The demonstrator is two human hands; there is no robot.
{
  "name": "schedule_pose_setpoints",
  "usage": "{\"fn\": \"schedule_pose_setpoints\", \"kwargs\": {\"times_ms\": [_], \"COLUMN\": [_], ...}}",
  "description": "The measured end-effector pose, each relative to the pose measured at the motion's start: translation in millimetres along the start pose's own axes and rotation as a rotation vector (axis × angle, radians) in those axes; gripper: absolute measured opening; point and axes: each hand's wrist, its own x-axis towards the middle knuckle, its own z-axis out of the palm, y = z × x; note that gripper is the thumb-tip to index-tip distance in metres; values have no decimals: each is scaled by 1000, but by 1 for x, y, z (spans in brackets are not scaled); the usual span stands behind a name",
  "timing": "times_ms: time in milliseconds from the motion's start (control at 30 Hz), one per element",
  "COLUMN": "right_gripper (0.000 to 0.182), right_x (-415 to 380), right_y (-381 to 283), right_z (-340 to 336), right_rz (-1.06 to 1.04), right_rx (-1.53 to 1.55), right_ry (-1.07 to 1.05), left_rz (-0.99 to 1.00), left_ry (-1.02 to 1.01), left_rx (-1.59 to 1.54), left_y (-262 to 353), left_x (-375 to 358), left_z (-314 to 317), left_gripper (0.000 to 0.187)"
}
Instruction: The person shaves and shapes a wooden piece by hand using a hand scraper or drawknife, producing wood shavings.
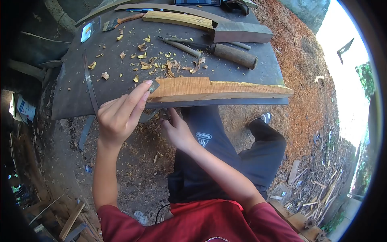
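Head view: left hand (119,119) pinches a small, dark, flat piece (154,86) at the long tan wooden bar's (185,87) end, apparently for control; right hand (179,132) half-curled below, hold undeterminable.

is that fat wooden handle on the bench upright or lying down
Lying down: the wooden handle rests lengthwise along the bench top.

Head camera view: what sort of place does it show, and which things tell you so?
Probably a woodworking spot, seemingly partly outdoors: curled shavings lie on the dark worktable, a thick wooden-handled tool lies near them, and orange-brown sawdust spreads over the ground beyond.
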Motion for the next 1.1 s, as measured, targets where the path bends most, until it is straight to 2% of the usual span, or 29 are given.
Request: {"fn": "schedule_pose_setpoints", "kwargs": {"times_ms": [100,200,300,400,500,800,900,1000,1100], "right_gripper": [55,49,43,44,47,59,63,59,47], "right_x": [0,5,15,27,29,32,33,33,29], "right_y": [-19,-17,-11,-17,-26,-5,-4,0,-2], "right_z": [-21,-30,-39,-55,-59,-46,-45,-47,-47], "right_rz": [87,-85,-359,-387,-237,-325,-330,-304,-201], "right_rx": [-103,-268,-497,-516,-563,-631,-551,-388,-284], "right_ry": [-117,-82,16,23,-119,153,134,112,162], "left_rz": [40,65,69,73,59,58,42,44,46], "left_ry": [47,68,74,92,83,83,58,77,94], "left_rx": [-12,-32,-44,-54,-58,-48,-34,-34,-40], "left_y": [-3,-7,-8,-6,-6,-5,-5,-5,-5], "left_x": [1,1,2,3,2,2,1,1,1], "left_z": [4,5,5,7,7,6,4,6,7], "left_gripper": [28,31,31,29,28,26,26,26,26]}}
